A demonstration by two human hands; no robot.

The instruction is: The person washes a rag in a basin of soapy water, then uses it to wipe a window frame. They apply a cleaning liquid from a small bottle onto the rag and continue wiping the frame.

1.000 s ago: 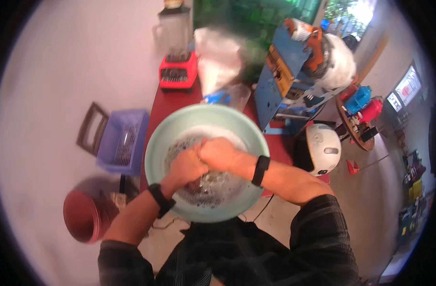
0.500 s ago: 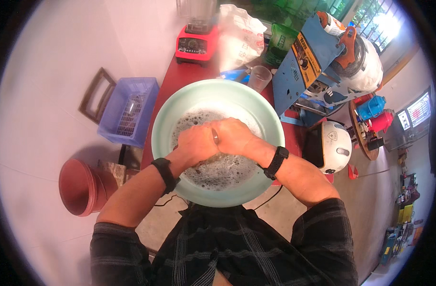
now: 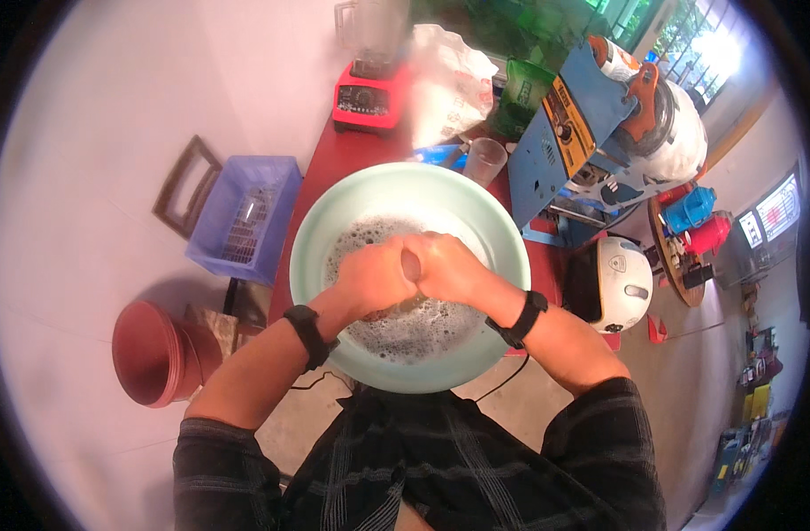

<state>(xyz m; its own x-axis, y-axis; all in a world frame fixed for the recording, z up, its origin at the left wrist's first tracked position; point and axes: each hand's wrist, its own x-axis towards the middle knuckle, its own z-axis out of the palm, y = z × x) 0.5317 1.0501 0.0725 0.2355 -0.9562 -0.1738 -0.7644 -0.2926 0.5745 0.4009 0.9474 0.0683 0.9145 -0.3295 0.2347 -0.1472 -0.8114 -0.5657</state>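
Note:
A wide pale green basin point(image 3: 327, 221) sits on a red table point(image 3: 334, 164) right in front of me, holding dark water covered in foam point(image 3: 405, 334). Both my hands are fisted and pressed together over the middle of the basin, just above the foam. My left hand point(image 3: 372, 279) meets my right hand point(image 3: 455, 265) knuckle to knuckle. A small pale bit shows between them, and I cannot tell what it is. Each wrist wears a black band.
Behind the basin stand a clear plastic cup point(image 3: 486, 161), a red-based blender point(image 3: 362, 99), a crumpled plastic bag point(image 3: 447, 81) and a blue machine point(image 3: 560, 137). A blue basket point(image 3: 245, 217) and stacked red-brown tubs point(image 3: 153, 354) sit to the left. A white helmet point(image 3: 621, 283) lies to the right.
My head has shifted, so the basin sits lower and larger in view. My hands have stayed clasped together in the basin, turning slightly against each other.

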